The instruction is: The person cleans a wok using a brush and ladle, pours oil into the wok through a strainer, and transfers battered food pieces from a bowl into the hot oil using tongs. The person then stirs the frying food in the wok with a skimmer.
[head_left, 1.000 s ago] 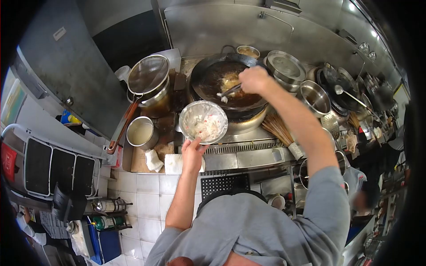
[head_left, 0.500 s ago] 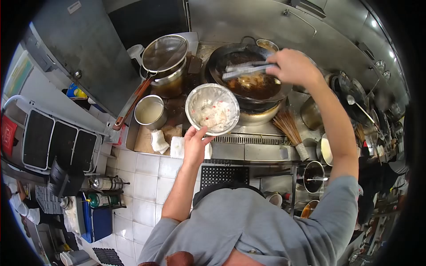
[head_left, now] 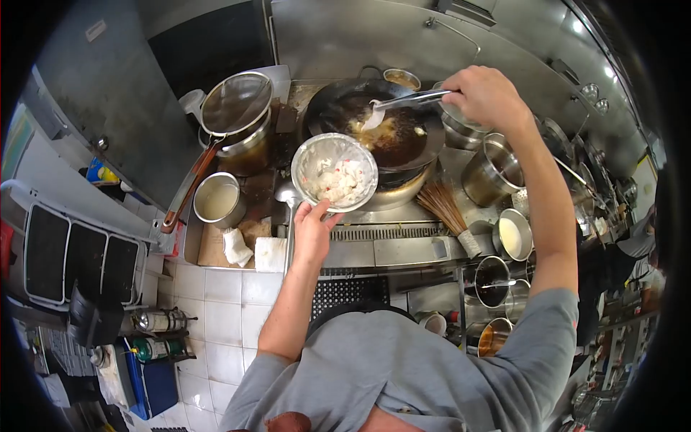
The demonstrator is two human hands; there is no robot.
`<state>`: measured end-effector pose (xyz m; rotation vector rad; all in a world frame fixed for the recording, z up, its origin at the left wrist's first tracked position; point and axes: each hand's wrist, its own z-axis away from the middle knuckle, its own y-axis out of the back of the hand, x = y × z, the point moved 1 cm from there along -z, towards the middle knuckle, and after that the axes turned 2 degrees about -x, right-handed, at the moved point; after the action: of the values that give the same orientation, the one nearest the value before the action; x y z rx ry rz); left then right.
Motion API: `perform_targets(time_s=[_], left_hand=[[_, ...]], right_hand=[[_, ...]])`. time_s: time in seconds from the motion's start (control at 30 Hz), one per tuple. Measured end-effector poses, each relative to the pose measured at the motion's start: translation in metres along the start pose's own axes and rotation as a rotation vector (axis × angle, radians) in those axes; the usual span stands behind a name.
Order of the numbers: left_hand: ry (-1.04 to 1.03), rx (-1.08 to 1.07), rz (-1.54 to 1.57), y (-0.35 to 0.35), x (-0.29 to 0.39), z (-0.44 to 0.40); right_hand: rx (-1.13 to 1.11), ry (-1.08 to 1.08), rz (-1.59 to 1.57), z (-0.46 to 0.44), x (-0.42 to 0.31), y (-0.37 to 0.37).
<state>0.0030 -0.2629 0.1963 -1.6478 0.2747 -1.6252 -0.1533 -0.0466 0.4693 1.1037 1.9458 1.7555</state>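
My left hand (head_left: pixel 314 229) grips the near rim of a metal bowl (head_left: pixel 306 155), tilted beside the near-left edge of the wok. Inside the bowl is a white, batter-coated mixture (head_left: pixel 342 181) with red bits. My right hand (head_left: pixel 484 95) is closed on metal tongs (head_left: pixel 417 99), which reach left over the wok (head_left: pixel 324 101). At the tips of the tongs is a pale coated piece (head_left: pixel 373 119), over dark oil (head_left: pixel 403 153) with foam around the frying food (head_left: pixel 387 134).
A strainer (head_left: pixel 237 104) lies across a pot (head_left: pixel 248 153) at left, near a small pot of pale liquid (head_left: pixel 217 200). Folded white cloths (head_left: pixel 271 254) lie at the counter edge. A bamboo brush (head_left: pixel 448 212) and a tall steel pot (head_left: pixel 484 178) stand right of the wok.
My right hand and the tongs have moved; the tongs now hold a pale piece over the oil. The bowl stays in my left hand. The camera view has shifted.
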Motion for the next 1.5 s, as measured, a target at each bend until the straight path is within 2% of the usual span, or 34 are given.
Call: perform_targets(time_s=[0.07, 0.13, 0.27, 0.37, 0.47, 0.6, 0.67, 0.8, 0.97, 1.03, 1.1, 1.13, 1.17, 1.2, 1.23, 1.33, 1.47, 1.5], left_hand=[[0.021, 0.042, 0.018, -0.003, -0.003, -0.001], [0.007, 0.025, 0.005, 0.004, -0.008, -0.004], [0.000, 0.061, -0.004, 0.010, -0.002, 0.004], [0.001, 0.072, -0.030, 0.016, 0.003, 0.010], [0.001, 0.094, -0.045, 0.016, 0.013, 0.018], [0.000, 0.073, -0.028, 0.020, 0.014, 0.021], [0.007, 0.052, -0.047, 0.022, 0.013, 0.022], [0.047, -0.020, -0.017, 0.017, 0.015, 0.031], [0.078, -0.008, 0.010, 0.019, 0.027, 0.059], [0.078, 0.011, -0.003, 0.026, 0.030, 0.072], [0.079, 0.052, 0.016, 0.042, 0.030, 0.086], [0.067, 0.069, 0.025, 0.044, 0.034, 0.090], [0.073, 0.070, 0.006, 0.044, 0.038, 0.095], [0.087, 0.071, -0.021, 0.045, 0.039, 0.102], [0.115, 0.080, -0.053, 0.047, 0.034, 0.097], [0.064, -0.010, -0.058, 0.029, 0.020, 0.079], [0.048, -0.106, -0.025, -0.006, 0.010, 0.072], [0.038, -0.129, -0.017, -0.012, 0.008, 0.071]], right_hand=[[-0.001, -0.085, 0.011, -0.005, 0.018, -0.009], [-0.123, -0.113, 0.038, -0.011, 0.030, -0.036], [-0.381, -0.255, 0.132, -0.025, 0.040, -0.121], [-0.401, -0.303, 0.058, -0.023, 0.053, -0.180], [-0.339, -0.428, 0.008, -0.022, 0.068, -0.165], [-0.229, -0.455, 0.037, -0.021, 0.069, -0.105], [-0.261, -0.406, 0.072, -0.022, 0.061, -0.097], [-0.309, -0.394, 0.110, -0.015, 0.039, -0.122], [-0.337, -0.529, 0.046, 0.008, 0.023, -0.168], [-0.292, -0.568, -0.037, 0.022, 0.040, -0.171], [-0.198, -0.606, -0.123, 0.053, 0.042, -0.126], [-0.107, -0.601, -0.152, 0.070, 0.038, -0.100], [0.011, -0.545, -0.310, 0.084, 0.050, -0.094], [-0.011, -0.444, -0.339, 0.090, 0.046, -0.069], [-0.041, -0.431, -0.438, 0.093, 0.038, -0.049], [-0.052, -0.164, -0.495, 0.092, 0.000, -0.025], [0.038, 0.207, -0.216, 0.093, -0.064, -0.041], [0.040, 0.194, -0.211, 0.088, -0.070, -0.040]])
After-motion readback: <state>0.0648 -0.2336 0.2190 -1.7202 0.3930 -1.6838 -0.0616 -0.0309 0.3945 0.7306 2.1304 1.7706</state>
